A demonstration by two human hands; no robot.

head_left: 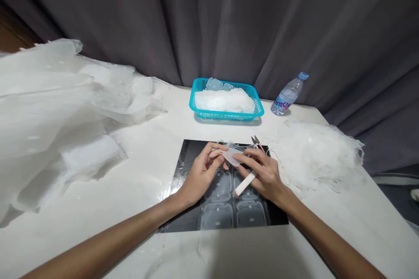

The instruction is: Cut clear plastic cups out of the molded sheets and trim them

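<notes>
Over the black mat (183, 218), my left hand (204, 172) and my right hand (263, 172) pinch a small, thin, whitish translucent piece (231, 157) between them. Dark-bladed snips (256, 141) stick up behind my right fingers; whether that hand grips them is hidden. A white stick (245, 184) with a reddish end juts from under my right palm. Beneath my hands lies a clear sheet with rounded moulded shapes (218, 216). More clear film shows just beyond my fingertips.
A blue basket (227, 116) holding white translucent pieces stands at the back of the white table (131, 209). To its right is a water bottle (288, 96). Big heaps of translucent sheets (59, 96) cover the left; a tangled pile of clear scraps (321, 154) lies right. Grey curtain (209, 17) hangs behind.
</notes>
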